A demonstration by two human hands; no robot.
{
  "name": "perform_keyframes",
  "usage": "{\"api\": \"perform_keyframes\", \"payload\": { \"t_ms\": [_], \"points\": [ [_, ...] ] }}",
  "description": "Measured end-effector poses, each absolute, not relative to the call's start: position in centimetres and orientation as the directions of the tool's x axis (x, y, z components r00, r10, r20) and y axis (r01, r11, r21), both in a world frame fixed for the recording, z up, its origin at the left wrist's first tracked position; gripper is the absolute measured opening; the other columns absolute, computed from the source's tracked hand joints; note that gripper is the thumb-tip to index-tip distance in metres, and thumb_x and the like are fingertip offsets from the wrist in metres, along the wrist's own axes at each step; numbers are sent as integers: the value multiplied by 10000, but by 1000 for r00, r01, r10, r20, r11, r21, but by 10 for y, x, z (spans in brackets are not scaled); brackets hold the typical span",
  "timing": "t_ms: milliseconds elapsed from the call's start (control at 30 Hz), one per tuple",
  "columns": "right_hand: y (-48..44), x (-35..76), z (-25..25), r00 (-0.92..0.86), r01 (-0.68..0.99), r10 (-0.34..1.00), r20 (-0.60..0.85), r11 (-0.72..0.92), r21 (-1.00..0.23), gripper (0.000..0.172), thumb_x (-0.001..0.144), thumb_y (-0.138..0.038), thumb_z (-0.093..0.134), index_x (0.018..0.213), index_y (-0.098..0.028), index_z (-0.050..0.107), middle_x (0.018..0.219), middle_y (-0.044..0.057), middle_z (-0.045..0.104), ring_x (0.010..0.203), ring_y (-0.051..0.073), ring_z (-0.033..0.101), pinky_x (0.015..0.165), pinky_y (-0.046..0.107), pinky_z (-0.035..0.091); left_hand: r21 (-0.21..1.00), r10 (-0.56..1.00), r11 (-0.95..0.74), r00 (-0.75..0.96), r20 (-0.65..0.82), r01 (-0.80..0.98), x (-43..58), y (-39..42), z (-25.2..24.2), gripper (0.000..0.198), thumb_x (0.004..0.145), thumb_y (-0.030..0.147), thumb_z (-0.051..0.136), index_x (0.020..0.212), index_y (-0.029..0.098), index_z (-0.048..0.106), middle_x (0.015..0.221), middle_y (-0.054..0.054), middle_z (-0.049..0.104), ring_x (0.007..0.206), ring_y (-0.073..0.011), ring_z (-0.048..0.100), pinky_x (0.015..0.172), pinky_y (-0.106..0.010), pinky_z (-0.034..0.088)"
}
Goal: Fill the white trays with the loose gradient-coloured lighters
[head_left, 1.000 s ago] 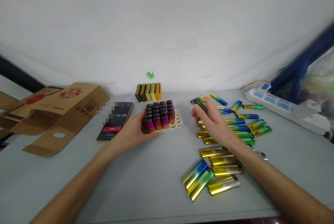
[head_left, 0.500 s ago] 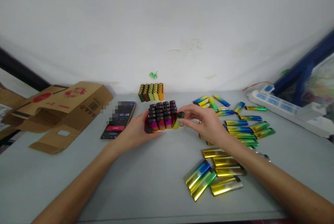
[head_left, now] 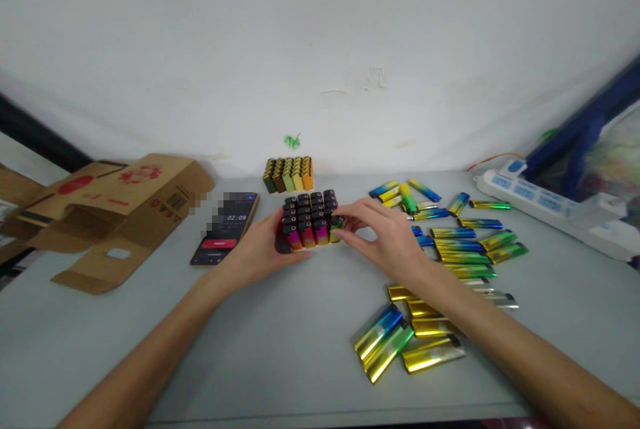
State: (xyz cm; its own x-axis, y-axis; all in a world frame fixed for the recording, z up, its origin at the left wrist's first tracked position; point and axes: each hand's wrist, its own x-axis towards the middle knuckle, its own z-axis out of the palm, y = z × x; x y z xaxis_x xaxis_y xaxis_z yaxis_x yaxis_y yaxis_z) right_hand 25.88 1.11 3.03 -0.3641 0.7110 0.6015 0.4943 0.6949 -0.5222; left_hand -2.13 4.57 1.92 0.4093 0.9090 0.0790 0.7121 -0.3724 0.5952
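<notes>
A small tray of upright lighters with black caps [head_left: 309, 217] stands at the table's middle. My left hand [head_left: 260, 250] is curled round its left side and holds it steady. My right hand [head_left: 387, 239] reaches in from the right, and its fingertips pinch a green-yellow lighter [head_left: 337, 227] standing at the tray's front right corner. Several shiny gold, green and blue lighters [head_left: 463, 249] lie loose on the table behind and under my right forearm.
A second block of olive, yellow and orange lighters [head_left: 289, 174] stands by the wall. A phone with a running timer [head_left: 224, 228] lies left of the tray, and beyond it a flattened cardboard box [head_left: 110, 209]. A white power strip [head_left: 545, 207] lies at the far right.
My right hand carried a green lighter from the loose pile leftward to the tray and now presses it upright at the tray's front right corner. My left hand stayed on the tray.
</notes>
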Motion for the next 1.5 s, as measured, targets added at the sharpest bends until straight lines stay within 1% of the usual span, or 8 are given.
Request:
{"api": "perform_keyframes", "payload": {
  "t_ms": [200,433,567,700,900,1133,1300,1500],
  "points": [
    [15,268,36,-480,562,711,514,699,-443,238,1081,-257,674,1307,-225,740,1153,97,802,968,231,770,888,372,626,593,901,-392,423,94,703,-23,47,17,785,771,630,864,1371,176,640,1317,-157,787,1178,-394,768,1056,-531,629],
    [10,258,30,-399,558,802,444,597,-577,509,1050,-316,720,1532,-224,583,1160,116,821,883,229,769,848,381,638,590,916,-363,393,83,722,-22,47,18,764,731,646,872,1341,240,656,1319,-129,797,1176,-427,771,1073,-544,628],
    [14,294,47,-391,623,843,370,538,-567,328,1055,-425,713,1321,-234,712,956,68,831,817,226,761,791,365,615,557,914,-371,398,78,743,-23,46,19,750,763,653,845,1333,207,649,1315,-138,793,1194,-422,768,1057,-520,627],
    [22,352,58,-443,722,866,233,498,-480,142,992,-356,724,1020,-255,820,1036,78,851,893,257,776,837,401,597,550,919,-353,390,52,757,-21,46,22,738,748,683,829,1285,208,654,1269,-133,809,1166,-414,775,1015,-504,641],
    [28,393,42,-386,794,922,26,347,-499,153,880,-406,815,952,-282,869,995,69,849,860,284,758,817,438,589,587,921,-335,386,40,737,-20,44,25,700,749,660,843,1238,193,662,1241,-141,806,1120,-399,781,1030,-526,636],
    [29,391,35,-366,798,928,65,349,-491,238,859,-476,851,924,-250,815,990,82,798,821,256,715,774,403,573,585,928,-318,370,34,746,-21,44,25,731,719,706,840,1220,204,662,1218,-135,814,1126,-403,781,1012,-510,645],
    [27,382,50,-333,722,932,142,348,-598,291,932,-530,791,1021,-253,794,1012,71,824,912,271,751,846,416,580,577,925,-331,379,41,746,-20,44,24,737,741,689,832,1265,200,660,1259,-121,807,1119,-400,781,1032,-507,640],
    [23,358,54,-292,348,940,175,274,-897,368,890,-546,859,1045,-227,763,1239,107,798,1146,270,751,1026,447,594,582,923,-332,382,40,742,-21,44,24,702,743,636,840,1265,204,656,1271,-106,796,1137,-405,776,1053,-525,629]
  ]
}}
